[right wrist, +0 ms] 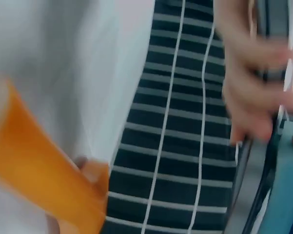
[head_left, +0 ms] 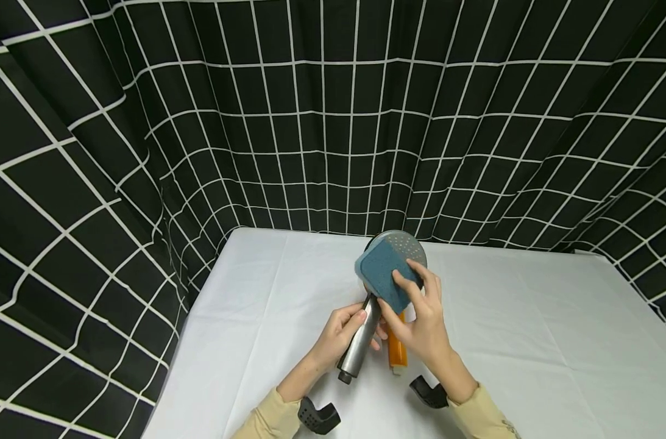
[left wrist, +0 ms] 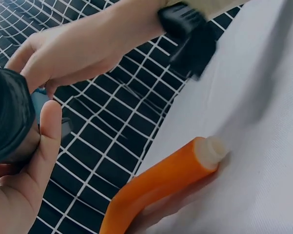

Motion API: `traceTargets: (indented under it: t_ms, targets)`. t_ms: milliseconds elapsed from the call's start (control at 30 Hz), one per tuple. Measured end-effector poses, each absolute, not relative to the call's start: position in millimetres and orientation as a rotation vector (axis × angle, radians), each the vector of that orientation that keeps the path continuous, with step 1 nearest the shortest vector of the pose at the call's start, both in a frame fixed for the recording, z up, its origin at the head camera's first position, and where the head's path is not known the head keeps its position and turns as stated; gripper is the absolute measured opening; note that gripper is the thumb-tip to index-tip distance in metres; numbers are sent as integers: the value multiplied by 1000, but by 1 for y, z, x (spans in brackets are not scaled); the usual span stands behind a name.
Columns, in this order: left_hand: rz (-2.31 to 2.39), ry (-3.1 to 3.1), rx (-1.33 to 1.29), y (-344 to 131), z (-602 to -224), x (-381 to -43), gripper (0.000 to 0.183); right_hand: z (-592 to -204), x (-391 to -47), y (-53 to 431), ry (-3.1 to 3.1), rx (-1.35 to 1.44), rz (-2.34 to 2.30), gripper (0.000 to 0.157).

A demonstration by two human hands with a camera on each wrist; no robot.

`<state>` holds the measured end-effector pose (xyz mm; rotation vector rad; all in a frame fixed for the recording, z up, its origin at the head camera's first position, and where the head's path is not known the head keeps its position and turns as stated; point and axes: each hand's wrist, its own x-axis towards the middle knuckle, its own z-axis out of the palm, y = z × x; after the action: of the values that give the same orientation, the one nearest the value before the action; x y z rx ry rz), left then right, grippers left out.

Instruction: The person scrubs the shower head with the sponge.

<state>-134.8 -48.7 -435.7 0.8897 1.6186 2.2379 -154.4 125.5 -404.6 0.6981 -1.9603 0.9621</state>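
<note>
My left hand (head_left: 333, 338) grips the grey metallic handle of a shower head (head_left: 361, 341), thumb lying along the near side. Its round, perforated face tilts upward, partly covered by a blue sponge (head_left: 384, 271). The fingertips and thumb of my right hand (head_left: 427, 317) pinch that sponge against the face. Behind the grey handle is an orange tube-like handle (head_left: 397, 350) with a pale threaded end; its upper part is hidden by the sponge and right hand. In the left wrist view the orange handle (left wrist: 161, 180) appears bent, close above the white cloth.
A white cloth (head_left: 530, 341) covers the table under both hands. Black curtains with a white grid (head_left: 322, 134) hang behind the far edge and along both sides. Black wrist mounts (head_left: 318, 417) sit at both cuffs.
</note>
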Motion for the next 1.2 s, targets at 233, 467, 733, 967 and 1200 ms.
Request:
traceTargets:
  t_ms: [233, 467, 733, 967, 1200]
  targets:
    - [2259, 1555, 893, -47, -438, -134, 38, -399, -178, 149, -1984, 410, 989, 50]
    - [2300, 1582, 875, -49, -435, -135, 37, -410, -150, 137, -2030, 556, 971, 45]
    - [2293, 1559, 804, -50, -433, -132, 38, -402, -176, 155, -1960, 408, 984, 46]
    - [2274, 1592, 832, -52, -435, -134, 38, -407, -159, 138, -2010, 553, 970, 45]
    - [2254, 1569, 847, -50, -435, -134, 40, -400, -166, 137, -2026, 554, 957, 43]
